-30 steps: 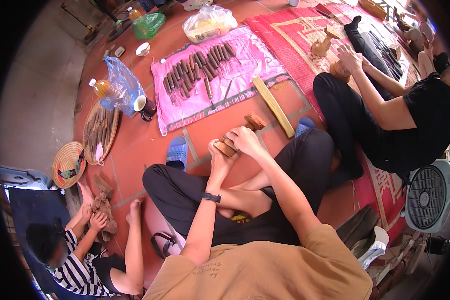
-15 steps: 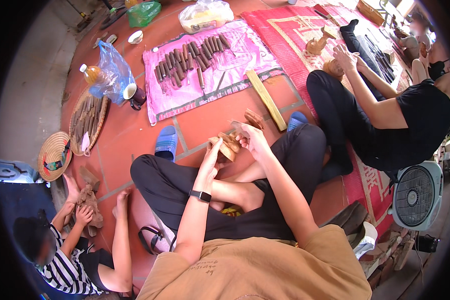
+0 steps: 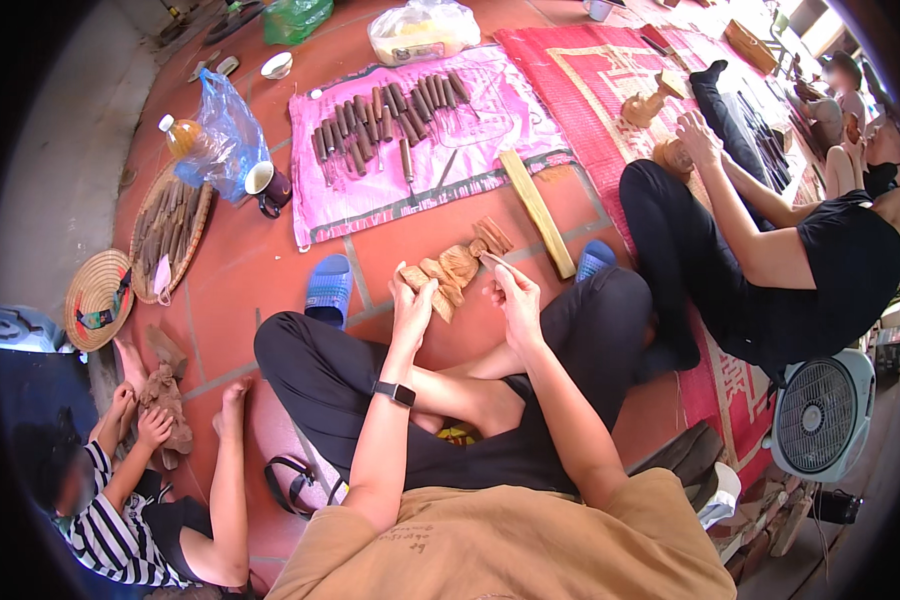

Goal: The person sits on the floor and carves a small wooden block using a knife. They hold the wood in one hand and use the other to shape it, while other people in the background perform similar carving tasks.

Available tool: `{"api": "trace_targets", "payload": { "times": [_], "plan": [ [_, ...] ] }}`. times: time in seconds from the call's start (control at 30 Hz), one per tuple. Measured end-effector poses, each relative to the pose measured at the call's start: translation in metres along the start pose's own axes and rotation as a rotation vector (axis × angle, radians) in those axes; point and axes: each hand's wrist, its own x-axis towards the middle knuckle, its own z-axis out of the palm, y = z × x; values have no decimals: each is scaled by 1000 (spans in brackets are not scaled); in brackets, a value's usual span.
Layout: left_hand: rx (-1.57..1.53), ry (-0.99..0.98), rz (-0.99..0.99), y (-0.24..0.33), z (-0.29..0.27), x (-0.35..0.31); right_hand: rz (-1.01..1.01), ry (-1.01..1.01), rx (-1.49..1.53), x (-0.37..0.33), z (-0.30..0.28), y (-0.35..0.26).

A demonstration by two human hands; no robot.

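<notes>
A carved wooden figure [image 3: 458, 265], light brown with rounded folds, lies tilted over my lap, its narrower end pointing away to the right. My left hand [image 3: 410, 305] is closed round its near, paler end. By the far end, my right hand [image 3: 517, 305] has its fingers pinched together, and a thin pale edge reaches from them to the figure. Whether that edge is a fingertip or a thin piece held there, I cannot make out.
Dark-handled carving tools [image 3: 380, 120] lie on a pink sheet [image 3: 320, 215] ahead. A wooden bar [image 3: 537, 215] and blue slippers [image 3: 330, 285] are nearer. Left are a mug [image 3: 267, 188] and tool basket [image 3: 206, 235]. People sit on both sides; a fan [image 3: 822, 415] stands right.
The carved figure has turned and extended away from me, so more of its length shows. My right hand has shifted slightly right and nearer to me; my left still holds the base.
</notes>
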Motion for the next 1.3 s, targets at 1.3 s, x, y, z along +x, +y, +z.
{"api": "trace_targets", "payload": {
  "times": [1.3],
  "plan": [
    [382,239,40,7,23,10,-362,-149,-1298,64,78,22]
  ]
}}
